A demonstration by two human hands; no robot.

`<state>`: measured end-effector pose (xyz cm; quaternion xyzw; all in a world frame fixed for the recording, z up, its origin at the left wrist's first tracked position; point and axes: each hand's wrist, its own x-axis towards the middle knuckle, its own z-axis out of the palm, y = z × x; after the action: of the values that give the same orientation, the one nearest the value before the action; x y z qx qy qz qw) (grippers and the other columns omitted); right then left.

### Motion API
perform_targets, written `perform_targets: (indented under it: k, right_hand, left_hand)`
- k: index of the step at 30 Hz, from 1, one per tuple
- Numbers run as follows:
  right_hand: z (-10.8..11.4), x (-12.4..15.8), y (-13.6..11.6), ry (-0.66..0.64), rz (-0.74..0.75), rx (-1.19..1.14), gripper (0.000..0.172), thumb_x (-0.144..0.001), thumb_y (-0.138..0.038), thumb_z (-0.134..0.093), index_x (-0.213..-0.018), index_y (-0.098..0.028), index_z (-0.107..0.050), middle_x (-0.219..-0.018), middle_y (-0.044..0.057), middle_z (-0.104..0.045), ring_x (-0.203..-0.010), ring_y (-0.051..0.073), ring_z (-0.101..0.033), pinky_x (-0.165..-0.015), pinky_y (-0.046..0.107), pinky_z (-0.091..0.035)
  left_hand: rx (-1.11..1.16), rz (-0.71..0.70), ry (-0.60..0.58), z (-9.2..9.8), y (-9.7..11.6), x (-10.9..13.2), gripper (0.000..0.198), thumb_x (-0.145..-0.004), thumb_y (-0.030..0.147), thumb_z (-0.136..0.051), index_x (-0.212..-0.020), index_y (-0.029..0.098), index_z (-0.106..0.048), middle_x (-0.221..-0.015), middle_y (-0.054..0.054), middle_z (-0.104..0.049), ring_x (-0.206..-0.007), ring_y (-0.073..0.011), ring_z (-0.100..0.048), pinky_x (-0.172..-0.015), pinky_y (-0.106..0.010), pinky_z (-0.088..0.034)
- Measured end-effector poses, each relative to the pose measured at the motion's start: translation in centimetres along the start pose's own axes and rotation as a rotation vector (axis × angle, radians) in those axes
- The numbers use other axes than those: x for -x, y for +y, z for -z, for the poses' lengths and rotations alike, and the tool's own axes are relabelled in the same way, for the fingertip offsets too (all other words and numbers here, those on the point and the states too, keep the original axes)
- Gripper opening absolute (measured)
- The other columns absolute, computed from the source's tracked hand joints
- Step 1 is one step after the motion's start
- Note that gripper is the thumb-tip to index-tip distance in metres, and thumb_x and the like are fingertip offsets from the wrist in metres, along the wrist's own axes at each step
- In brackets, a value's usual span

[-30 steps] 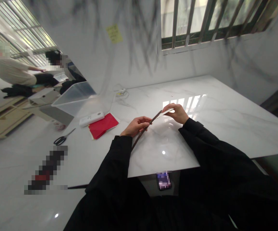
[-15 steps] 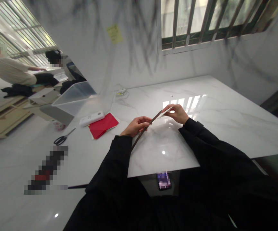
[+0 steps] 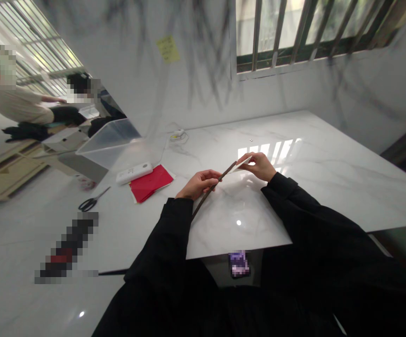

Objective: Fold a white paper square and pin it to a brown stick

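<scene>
My left hand grips a long thin dark stick near its middle, and the stick slants up to the right above the white marble table. At the stick's upper end my right hand pinches a small white strip of paper against the tip. Both arms are in black sleeves. The stick's lower end runs down along my left sleeve.
Red paper sheets lie left of my hands, with a white oblong device on their far edge. Scissors lie further left. A clear plastic bin stands at the back left. Two people are in the far left background.
</scene>
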<state>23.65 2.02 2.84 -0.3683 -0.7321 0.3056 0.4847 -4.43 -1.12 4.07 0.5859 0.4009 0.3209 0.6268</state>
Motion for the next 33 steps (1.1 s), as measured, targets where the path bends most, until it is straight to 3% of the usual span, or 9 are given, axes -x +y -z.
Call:
perform_targets:
  k: [8, 13, 22, 28, 33]
  right_hand:
    - [-0.5, -0.2, 0.5, -0.049, -0.251, -0.328, 0.042, -0.070, -0.045, -0.087, -0.098, -0.015, -0.078, -0.100, 0.009, -0.079, -0.094, 0.027, -0.072, -0.086, 0.041, -0.057]
    - [-0.9, 0.0, -0.1, -0.050, -0.270, -0.475, 0.055, -0.067, -0.042, -0.089, -0.113, -0.016, -0.072, -0.112, 0.010, -0.077, -0.105, 0.027, -0.070, -0.096, 0.043, -0.056]
    - [-1.6, 0.2, 0.5, -0.049, -0.328, -0.656, 0.056, -0.065, -0.036, -0.092, -0.113, -0.017, -0.071, -0.108, 0.008, -0.077, -0.100, 0.025, -0.072, -0.095, 0.041, -0.056]
    - [-1.8, 0.1, 0.7, -0.030, -0.339, -0.675, 0.061, -0.062, -0.038, -0.094, -0.115, -0.019, -0.069, -0.107, 0.008, -0.078, -0.099, 0.026, -0.072, -0.094, 0.044, -0.058]
    - [-1.8, 0.1, 0.4, 0.001, -0.370, -0.624, 0.064, -0.062, -0.038, -0.094, -0.115, -0.019, -0.065, -0.100, 0.007, -0.078, -0.093, 0.025, -0.073, -0.092, 0.044, -0.059]
  left_hand:
    - [-0.009, -0.034, -0.011, -0.1, 0.0, -0.1, 0.038, -0.071, 0.035, -0.088, -0.101, 0.014, -0.077, -0.085, -0.004, -0.068, -0.057, -0.0064, -0.052, -0.044, -0.019, -0.025]
    - [-0.019, -0.050, -0.017, -0.1, 0.0, -0.1, 0.038, -0.072, 0.035, -0.087, -0.103, 0.015, -0.078, -0.085, -0.005, -0.068, -0.058, -0.0076, -0.054, -0.045, -0.020, -0.025]
    - [-0.020, -0.028, -0.010, -0.4, 0.3, 0.1, 0.038, -0.071, 0.035, -0.087, -0.102, 0.015, -0.077, -0.084, -0.004, -0.068, -0.057, -0.0074, -0.053, -0.045, -0.020, -0.025]
    - [-0.057, -0.024, -0.009, -0.5, 0.4, 0.3, 0.039, -0.072, 0.036, -0.086, -0.104, 0.016, -0.077, -0.084, -0.004, -0.069, -0.057, -0.0074, -0.053, -0.046, -0.020, -0.025]
    - [-0.041, -0.037, 0.003, -0.2, -0.1, -0.1, 0.041, -0.071, 0.036, -0.087, -0.105, 0.016, -0.076, -0.091, -0.006, -0.072, -0.062, -0.0089, -0.057, -0.053, -0.021, -0.036]
